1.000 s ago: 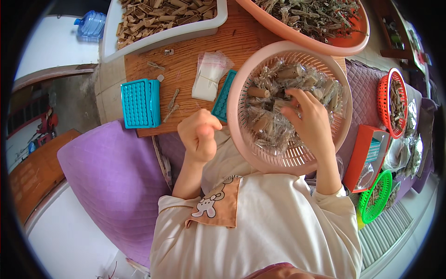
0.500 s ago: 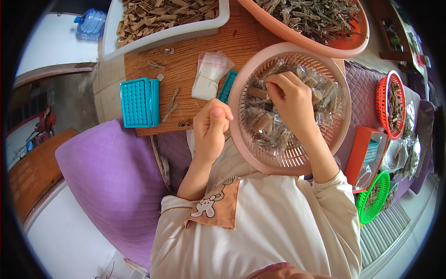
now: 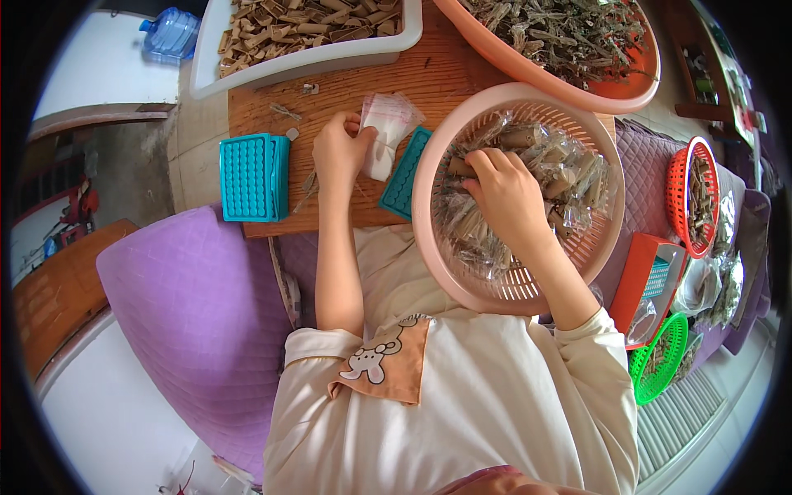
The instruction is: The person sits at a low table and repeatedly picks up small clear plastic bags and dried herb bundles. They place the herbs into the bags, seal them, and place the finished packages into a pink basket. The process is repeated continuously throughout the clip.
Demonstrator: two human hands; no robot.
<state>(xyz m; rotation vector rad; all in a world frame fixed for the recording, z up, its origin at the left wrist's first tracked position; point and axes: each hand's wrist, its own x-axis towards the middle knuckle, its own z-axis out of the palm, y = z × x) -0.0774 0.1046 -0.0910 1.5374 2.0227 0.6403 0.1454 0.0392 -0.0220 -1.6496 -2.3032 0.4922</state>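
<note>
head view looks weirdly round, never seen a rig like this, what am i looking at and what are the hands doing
There is no machine here: these are a person's bare hands. The camera sits on their head, looking down through a wide fisheye lens, so straight edges bend.

On the wooden table are a white tub of brown pieces, an orange basin of dried plant material and two teal trays.

The left hand is at the edge of a stack of small bags; whether it grips any is unclear. The right hand reaches into a pink basket of plastic-wrapped pieces; its fingertips are too hidden to tell if it holds one.
</note>
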